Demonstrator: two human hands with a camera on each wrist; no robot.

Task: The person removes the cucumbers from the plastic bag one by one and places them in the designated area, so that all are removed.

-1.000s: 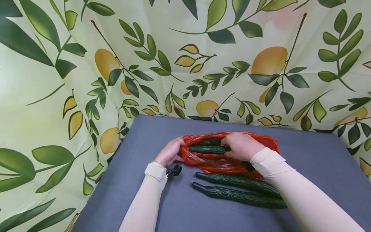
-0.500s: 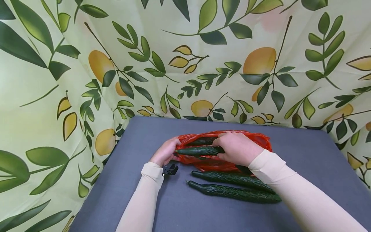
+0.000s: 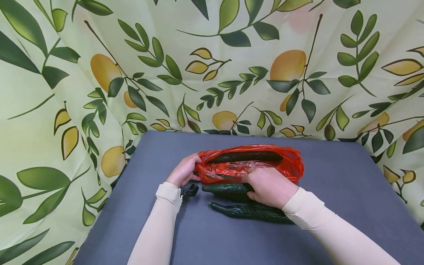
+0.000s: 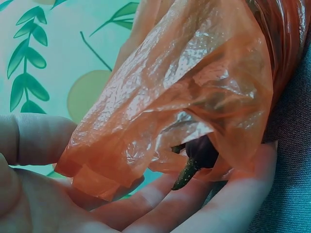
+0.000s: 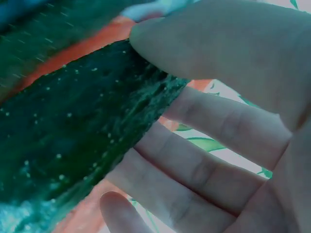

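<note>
My left hand [image 3: 184, 171] holds the left edge of a thin red plastic bag [image 3: 293, 163]. In the left wrist view, thumb and fingers lie on either side of the bag's edge [image 4: 131, 116], and a cucumber's stem end [image 4: 194, 160] pokes out from it. My right hand [image 3: 273, 187] grips a dark green cucumber [image 3: 226, 187] just in front of the bag, close over another one lying there. The right wrist view has this cucumber [image 5: 73, 126] between thumb and fingers. One cucumber [image 3: 246, 157] lies along the back inside the bag.
Nearest to me, another cucumber [image 3: 245, 211] lies on the grey-blue tabletop [image 3: 205, 243], partly under the right wrist. A black strap [image 3: 189, 190] sits at my left wrist. Behind and to the left hangs leaf-and-fruit patterned cloth [image 3: 159, 73].
My right hand has brought the cucumber out of the bag and toward me, over the cucumbers in front. The left hand keeps hold of the bag; its mouth now shows wider. The head view has shifted slightly.
</note>
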